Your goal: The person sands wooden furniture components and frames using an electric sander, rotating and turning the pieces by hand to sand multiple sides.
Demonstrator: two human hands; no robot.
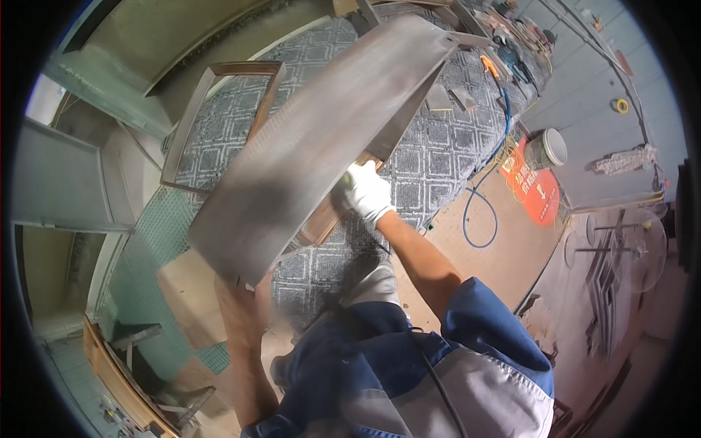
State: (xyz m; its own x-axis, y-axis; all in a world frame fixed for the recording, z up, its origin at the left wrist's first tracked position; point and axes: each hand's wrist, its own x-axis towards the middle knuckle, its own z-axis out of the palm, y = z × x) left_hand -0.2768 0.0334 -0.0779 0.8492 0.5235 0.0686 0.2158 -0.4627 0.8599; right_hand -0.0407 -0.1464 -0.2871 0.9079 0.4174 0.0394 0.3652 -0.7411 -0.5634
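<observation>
A long grey-brown wooden panel [321, 124] lies tilted across the middle, its near end raised toward me. My left forearm [244, 328] runs up to that near end; the panel hides the hand and its fingers. At the panel's right long edge is my right hand [367, 191] in a white glove, its fingers curled. A small yellowish patch shows by its fingertips, too little to name. Beneath the panel a brown wooden frame [321, 225] shows in part, resting on the patterned grey carpet cover [431, 164] of the work surface.
Left of the panel lies an open wooden frame [191, 120]. Sanding pads [439, 98] and an orange-handled air gun [489, 67] on a blue hose [496, 219] lie to the right. A white bucket [548, 148] stands beyond, near a red floor sign [537, 191].
</observation>
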